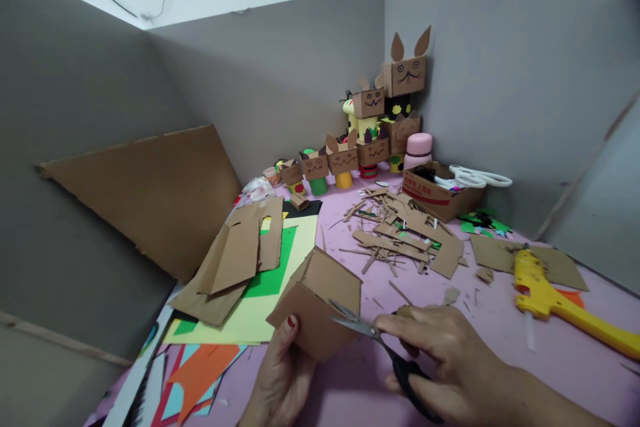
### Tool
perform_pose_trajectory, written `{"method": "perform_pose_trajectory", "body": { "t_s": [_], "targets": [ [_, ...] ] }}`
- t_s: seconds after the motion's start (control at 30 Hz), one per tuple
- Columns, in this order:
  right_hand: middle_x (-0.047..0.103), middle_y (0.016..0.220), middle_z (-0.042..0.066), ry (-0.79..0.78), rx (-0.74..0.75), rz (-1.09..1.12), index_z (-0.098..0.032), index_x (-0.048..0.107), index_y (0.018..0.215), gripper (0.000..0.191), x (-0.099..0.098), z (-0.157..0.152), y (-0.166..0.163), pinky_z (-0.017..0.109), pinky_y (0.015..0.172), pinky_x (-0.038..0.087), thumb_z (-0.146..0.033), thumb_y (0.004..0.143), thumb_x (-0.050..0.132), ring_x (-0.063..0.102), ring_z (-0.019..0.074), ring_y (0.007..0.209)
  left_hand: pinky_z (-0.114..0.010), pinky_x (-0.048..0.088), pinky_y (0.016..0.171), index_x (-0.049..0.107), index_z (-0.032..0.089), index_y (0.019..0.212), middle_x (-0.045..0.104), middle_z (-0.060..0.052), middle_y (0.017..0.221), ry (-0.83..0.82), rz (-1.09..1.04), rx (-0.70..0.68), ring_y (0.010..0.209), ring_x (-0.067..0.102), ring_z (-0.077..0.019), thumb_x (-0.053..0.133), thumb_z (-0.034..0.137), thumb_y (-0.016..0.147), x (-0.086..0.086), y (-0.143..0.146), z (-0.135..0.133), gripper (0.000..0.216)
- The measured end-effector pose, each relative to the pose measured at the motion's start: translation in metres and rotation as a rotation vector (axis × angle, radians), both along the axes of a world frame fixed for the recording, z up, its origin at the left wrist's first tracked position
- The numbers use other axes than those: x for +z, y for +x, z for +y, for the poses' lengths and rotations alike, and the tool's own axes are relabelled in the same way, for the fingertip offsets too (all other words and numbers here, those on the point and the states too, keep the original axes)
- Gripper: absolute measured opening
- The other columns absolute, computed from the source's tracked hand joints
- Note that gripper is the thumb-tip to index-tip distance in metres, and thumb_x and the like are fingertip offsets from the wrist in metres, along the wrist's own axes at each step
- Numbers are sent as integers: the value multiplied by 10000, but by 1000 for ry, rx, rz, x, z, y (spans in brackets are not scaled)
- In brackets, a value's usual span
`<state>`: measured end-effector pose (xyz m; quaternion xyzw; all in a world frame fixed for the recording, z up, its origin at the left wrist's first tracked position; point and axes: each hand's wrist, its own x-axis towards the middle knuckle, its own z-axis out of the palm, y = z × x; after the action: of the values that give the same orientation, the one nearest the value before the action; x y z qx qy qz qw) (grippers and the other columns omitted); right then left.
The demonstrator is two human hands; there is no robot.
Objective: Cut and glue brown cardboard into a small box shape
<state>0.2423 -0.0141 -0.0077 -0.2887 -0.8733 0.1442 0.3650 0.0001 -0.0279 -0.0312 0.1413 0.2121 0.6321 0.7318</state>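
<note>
My left hand (287, 367) grips a small brown cardboard box (320, 307) from below, thumb on its near side. My right hand (440, 353) holds black-handled scissors (370, 331), fingers wrapped in and around the handles. The slightly parted blades lie against the right part of the box's near face; whether they touch it I cannot tell. Behind the box, a pile of cardboard strips and offcuts (400, 233) covers part of the pink tabletop. Folded cardboard pieces (240, 253) rest on yellow and green paper to the left.
A yellow glue gun (550, 300) lies at the right, on a cardboard sheet. Cardboard animal figures (345, 159) stand at the back. White-handled scissors (477, 177) sit in a small carton (440, 197) near a pink bottle (418, 150). Grey partitions (280, 73) surround the table.
</note>
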Motion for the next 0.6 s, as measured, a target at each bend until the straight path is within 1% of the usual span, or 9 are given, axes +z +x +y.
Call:
{"method": "perform_pose_trajectory", "body": {
  "t_s": [0.13,0.2,0.27,0.37,0.47,0.53,0.6],
  "targets": [
    [657,608,37,89,-13,3,-145,670,1015,269,3,0,-1,280,480,340,-306,846,535,586,173,505,-316,521,942,755,223,928,786,-37,958,-10,-6,7,867,726,-171,655,91,803,4,4,0,207],
    [650,586,35,125,-8,4,-133,664,1014,285,4,0,-1,275,465,334,-324,871,508,578,164,485,-321,515,949,756,224,912,788,-31,946,-12,-13,0,864,727,-171,654,88,801,4,5,0,203],
    [644,568,32,146,-7,8,-122,656,1022,303,4,-1,-1,272,455,333,-338,889,490,573,157,470,-297,525,927,757,225,906,787,-29,954,-2,-23,-16,881,726,-170,650,86,803,4,6,0,204],
    [644,562,30,136,-10,6,-131,651,1006,289,2,-1,-2,272,454,336,-334,894,479,582,159,474,-245,551,860,759,233,916,784,-29,972,31,-37,-48,894,725,-166,660,99,803,5,8,0,202],
    [649,566,20,101,8,8,-165,648,949,224,-2,-2,-2,268,460,333,-296,887,477,590,153,483,-236,566,823,760,233,923,784,-31,962,54,-42,-56,890,728,-172,693,122,784,7,10,-1,190],
    [662,587,15,76,19,19,-175,646,973,205,-3,-1,-2,262,473,337,-273,876,495,589,144,490,-234,564,828,762,224,920,784,-37,959,55,-41,-56,892,728,-173,711,130,770,9,11,-1,184],
    [673,619,17,40,21,23,-171,645,1028,229,-3,-1,-2,260,493,350,-271,852,535,589,145,512,-226,554,845,763,218,917,784,-39,956,53,-33,-55,895,727,-169,724,130,758,10,12,0,186]
  ]
}}
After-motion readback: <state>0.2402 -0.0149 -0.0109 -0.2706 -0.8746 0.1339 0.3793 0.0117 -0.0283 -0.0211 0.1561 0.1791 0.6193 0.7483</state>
